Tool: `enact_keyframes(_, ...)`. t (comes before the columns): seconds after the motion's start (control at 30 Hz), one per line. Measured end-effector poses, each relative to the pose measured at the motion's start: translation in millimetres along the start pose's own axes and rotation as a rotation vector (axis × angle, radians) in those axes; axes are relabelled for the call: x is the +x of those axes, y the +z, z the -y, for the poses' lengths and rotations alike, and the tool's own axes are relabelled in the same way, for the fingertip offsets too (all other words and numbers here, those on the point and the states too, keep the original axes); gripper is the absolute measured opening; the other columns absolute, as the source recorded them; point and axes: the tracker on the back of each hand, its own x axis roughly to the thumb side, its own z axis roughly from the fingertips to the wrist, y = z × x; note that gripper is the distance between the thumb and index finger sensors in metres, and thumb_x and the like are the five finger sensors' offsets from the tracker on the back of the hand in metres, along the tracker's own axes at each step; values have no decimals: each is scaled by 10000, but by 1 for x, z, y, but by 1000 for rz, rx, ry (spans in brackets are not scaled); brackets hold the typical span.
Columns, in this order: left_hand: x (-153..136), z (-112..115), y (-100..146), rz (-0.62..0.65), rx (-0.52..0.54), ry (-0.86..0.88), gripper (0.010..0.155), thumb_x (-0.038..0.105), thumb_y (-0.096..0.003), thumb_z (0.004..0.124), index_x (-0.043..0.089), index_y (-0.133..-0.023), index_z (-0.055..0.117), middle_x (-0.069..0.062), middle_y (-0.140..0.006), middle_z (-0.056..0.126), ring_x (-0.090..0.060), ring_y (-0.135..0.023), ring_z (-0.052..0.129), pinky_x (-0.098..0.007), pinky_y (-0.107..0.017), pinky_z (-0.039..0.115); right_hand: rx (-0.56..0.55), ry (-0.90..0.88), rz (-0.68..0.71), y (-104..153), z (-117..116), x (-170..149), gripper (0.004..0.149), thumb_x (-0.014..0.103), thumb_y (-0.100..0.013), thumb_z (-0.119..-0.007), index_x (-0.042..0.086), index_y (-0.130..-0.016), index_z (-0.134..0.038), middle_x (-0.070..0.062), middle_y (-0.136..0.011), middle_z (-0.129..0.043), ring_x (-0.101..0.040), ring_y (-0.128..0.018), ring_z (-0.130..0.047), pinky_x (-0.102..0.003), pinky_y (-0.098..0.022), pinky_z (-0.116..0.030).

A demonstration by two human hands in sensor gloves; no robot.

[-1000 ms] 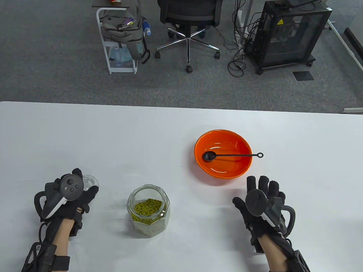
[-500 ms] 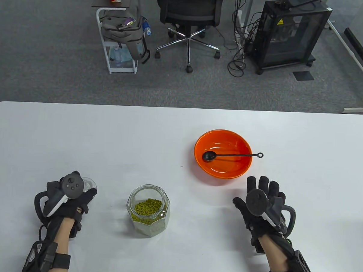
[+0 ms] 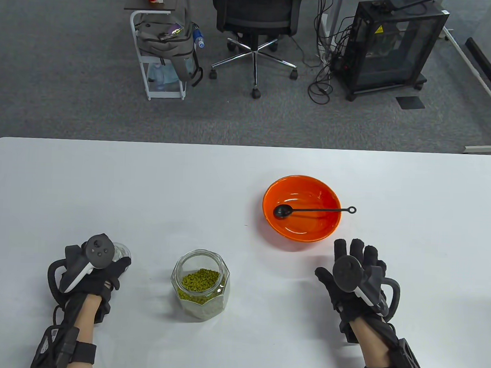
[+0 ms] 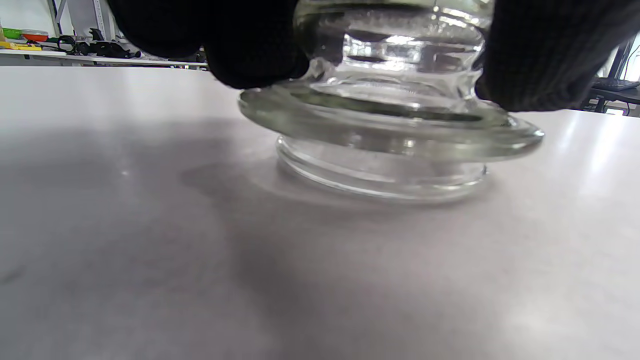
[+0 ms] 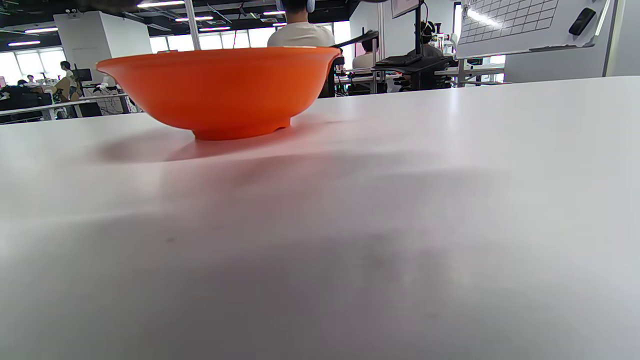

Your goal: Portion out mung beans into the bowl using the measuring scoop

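Note:
An open glass jar (image 3: 200,284) holding green mung beans stands at the front middle of the white table (image 3: 147,188). Its glass lid (image 4: 390,130) sits on the table at the front left, and my left hand (image 3: 103,263) grips its knob from above, fingers (image 4: 255,55) curled round it. An orange bowl (image 3: 302,207) stands to the right of middle, seen low in the right wrist view (image 5: 220,87). A black measuring scoop (image 3: 309,211) lies in the bowl, its ringed handle over the right rim. My right hand (image 3: 354,262) rests flat just in front of the bowl, fingers spread, holding nothing.
Beyond the table's far edge the floor holds an office chair (image 3: 256,22), a white rack with a grey bag (image 3: 166,42), and a black cabinet (image 3: 392,44) with cables.
My left hand has lowered a little toward me with the lid, which now stands on the table. The right hand, jar, bowl and scoop have not moved.

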Motion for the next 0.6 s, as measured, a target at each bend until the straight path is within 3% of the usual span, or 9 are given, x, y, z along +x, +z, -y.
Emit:
enact_keyframes(0.43,-3,1,2,-19,-42,43,923,654,-508,807,62,-1112,437,-279,-1070,582,-435,-762,770,-626,-615,656,18,-2,-3,0,-1,0,867,677,-436,-596,236,-1114,-284,-217,-1175,-284,-586,-1031,-332,-735,-708,-395)
enact_keyframes(0.6,-1,-5,7,-2,-5,73,947,690,-506,776,66,-1119,413,-278,-1098,532,-479,-834,723,-644,-631,628,21,-3,-5,0,-1,-1,867,676,-436,-597,236,-1115,-284,-218,-1175,-285,-586,-1030,-336,-736,-707,-396)
